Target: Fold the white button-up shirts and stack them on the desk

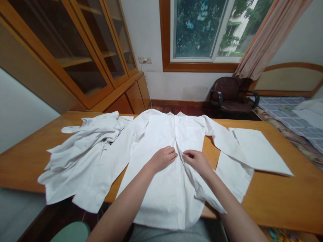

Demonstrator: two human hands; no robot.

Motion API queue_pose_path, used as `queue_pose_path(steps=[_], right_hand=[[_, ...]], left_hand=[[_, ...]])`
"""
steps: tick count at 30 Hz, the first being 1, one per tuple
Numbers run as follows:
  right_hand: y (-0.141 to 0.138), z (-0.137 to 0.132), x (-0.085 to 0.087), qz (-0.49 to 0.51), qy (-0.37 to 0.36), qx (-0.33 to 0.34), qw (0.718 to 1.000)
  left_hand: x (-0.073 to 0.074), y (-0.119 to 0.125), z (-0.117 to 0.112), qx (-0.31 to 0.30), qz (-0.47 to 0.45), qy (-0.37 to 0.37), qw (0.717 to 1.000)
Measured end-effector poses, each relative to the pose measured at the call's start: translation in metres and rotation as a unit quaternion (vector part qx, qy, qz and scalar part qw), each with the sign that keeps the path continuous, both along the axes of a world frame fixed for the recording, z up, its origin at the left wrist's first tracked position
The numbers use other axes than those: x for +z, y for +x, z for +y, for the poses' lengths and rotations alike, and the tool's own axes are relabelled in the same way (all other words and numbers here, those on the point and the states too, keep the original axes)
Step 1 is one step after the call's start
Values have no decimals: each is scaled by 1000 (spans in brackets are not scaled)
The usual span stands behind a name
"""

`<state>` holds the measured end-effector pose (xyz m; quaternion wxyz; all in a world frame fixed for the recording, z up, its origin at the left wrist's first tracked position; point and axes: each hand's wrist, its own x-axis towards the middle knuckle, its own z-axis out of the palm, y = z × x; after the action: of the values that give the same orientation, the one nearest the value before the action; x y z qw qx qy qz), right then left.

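Note:
A white long-sleeved button-up shirt (153, 137) lies spread front side up, its collar at the far side and its hem hanging over the near edge. My left hand (165, 158) rests on the middle of it, fingers curled together at the button placket. Just to its right, my right hand (197, 162) pinches the edge of the shirt's other front panel and lifts it a little, so the cloth folds toward me below that hand. Small buttons show along the lower placket. My left fingertips are partly hidden.
A loose heap of white shirts (83, 151) lies left on the wooden table (277, 198), partly touching the spread sleeve. A flat folded white shirt (262, 151) is at right, near the other sleeve. Beyond are a glass-door cabinet (101, 50), an armchair (228, 94) and a bed (297, 111).

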<state>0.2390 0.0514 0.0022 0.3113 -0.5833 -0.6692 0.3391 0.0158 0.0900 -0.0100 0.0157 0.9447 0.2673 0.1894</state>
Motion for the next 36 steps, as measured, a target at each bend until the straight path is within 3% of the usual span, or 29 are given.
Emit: queue_pose_path(steps=[6, 20, 36], right_hand=[[-1, 1, 2, -17, 17, 10, 1000], [-9, 1, 1, 98, -55, -61, 992], [-10, -1, 3, 77, -57, -45, 994]], left_hand=[[4, 1, -2, 2, -8, 28, 1000], [6, 4, -3, -12, -49, 97, 994], [8, 6, -4, -3, -43, 140, 989]])
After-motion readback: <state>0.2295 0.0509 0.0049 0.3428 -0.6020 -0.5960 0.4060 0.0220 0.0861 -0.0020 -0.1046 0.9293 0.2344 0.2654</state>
